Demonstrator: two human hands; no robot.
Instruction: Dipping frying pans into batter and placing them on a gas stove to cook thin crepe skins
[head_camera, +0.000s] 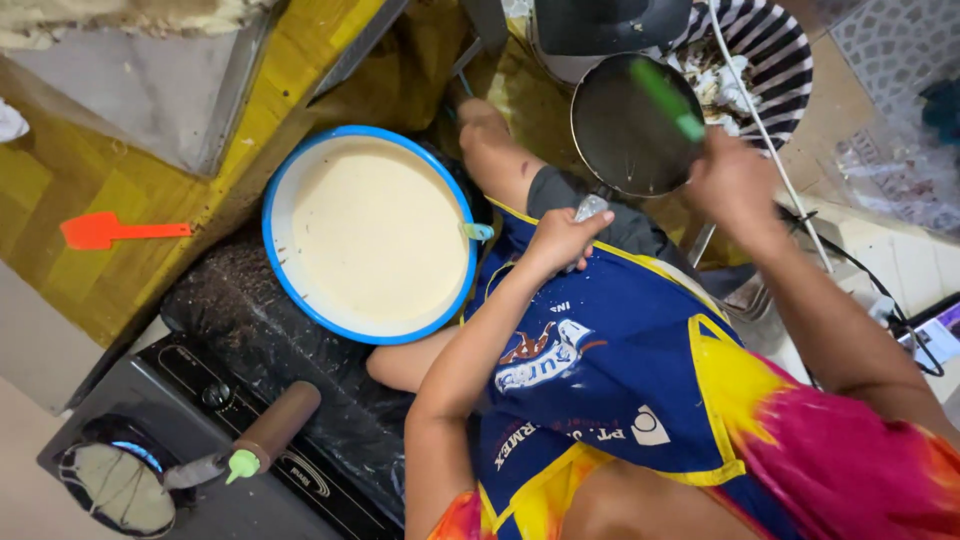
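Dark pan (632, 125) sat by the right hand (733, 183), which gripped a green scraper (664, 97) over its rim; the left hand (560, 240) closed on the pan's handle (590, 208), beside the batter bowl (368, 232).

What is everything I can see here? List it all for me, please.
Basin of batter: one, blue rim, cream fill, centre.
Small pan: one, dark, top, in front of the right hand.
Green scraper: one, over the small pan.
Striped basket: one, black and white, top right.
Orange spatula: one, left, on the yellow floor.
Stove: one, black, bottom left.
Frying pan: one, brown handle, on the stove.
Apron: one, blue and yellow.
Left hand: grips something pale.
Right hand: holds the scraper.
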